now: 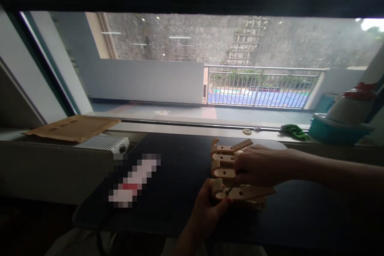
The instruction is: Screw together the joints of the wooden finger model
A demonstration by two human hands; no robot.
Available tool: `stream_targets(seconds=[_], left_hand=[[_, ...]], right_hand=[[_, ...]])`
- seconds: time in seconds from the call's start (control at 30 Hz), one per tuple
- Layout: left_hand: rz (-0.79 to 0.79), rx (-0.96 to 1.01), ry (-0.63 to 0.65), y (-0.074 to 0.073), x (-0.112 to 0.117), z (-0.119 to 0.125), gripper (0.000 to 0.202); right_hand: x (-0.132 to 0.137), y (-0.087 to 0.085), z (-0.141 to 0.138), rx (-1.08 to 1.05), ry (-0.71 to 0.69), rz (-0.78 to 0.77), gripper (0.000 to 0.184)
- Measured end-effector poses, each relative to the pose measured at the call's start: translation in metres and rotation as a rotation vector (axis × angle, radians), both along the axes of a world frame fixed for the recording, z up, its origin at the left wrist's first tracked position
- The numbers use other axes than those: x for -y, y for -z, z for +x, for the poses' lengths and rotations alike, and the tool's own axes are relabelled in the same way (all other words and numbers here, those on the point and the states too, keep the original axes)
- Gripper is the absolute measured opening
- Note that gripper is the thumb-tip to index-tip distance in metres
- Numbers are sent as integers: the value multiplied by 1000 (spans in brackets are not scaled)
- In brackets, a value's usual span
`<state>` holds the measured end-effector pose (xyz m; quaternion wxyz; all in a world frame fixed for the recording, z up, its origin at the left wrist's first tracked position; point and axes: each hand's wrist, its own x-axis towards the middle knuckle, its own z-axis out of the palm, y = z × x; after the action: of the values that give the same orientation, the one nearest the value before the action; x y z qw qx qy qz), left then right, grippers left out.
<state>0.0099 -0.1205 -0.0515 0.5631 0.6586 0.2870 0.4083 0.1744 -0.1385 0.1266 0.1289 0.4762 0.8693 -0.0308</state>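
Note:
Several pale wooden pieces with curled ends and round holes lie side by side at the right of the black table. My left hand grips the nearest wooden piece near its curled end, thumb against its lower side. Reaching in from the right, my right hand is closed above that piece. A thin rod slants down from its fingers to a hole in the wood. What kind of tool or pin the rod is, I cannot make out. Farther back, another wooden piece lies partly hidden behind my right hand.
A blurred-out flat item lies left on the black table. Along the window sill are a brown envelope, a white slatted appliance, a green cloth and a teal container. The window stands directly behind the table.

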Motion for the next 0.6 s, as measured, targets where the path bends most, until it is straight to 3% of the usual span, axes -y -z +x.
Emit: stream_targets(seconds=[0.07, 0.23, 0.37, 0.47, 0.6], left_hand=[[-7, -12, 3, -1, 0, 0, 23], [-14, -84, -12, -4, -13, 6, 24], [-60, -112, -19, -6, -22, 13, 21], [-75, -117, -42, -5, -19, 14, 19], [-49, -138, -83, -4, -13, 12, 20]], right_hand=[[-2, 1, 0, -17, 19, -18, 32], [-18, -4, -18, 55, -118, 48, 10], [-28, -3, -22, 43, -129, 19, 10], [-28, 6, -9, -96, -72, -23, 9], [-28, 20, 15, -275, 110, -65, 21]])
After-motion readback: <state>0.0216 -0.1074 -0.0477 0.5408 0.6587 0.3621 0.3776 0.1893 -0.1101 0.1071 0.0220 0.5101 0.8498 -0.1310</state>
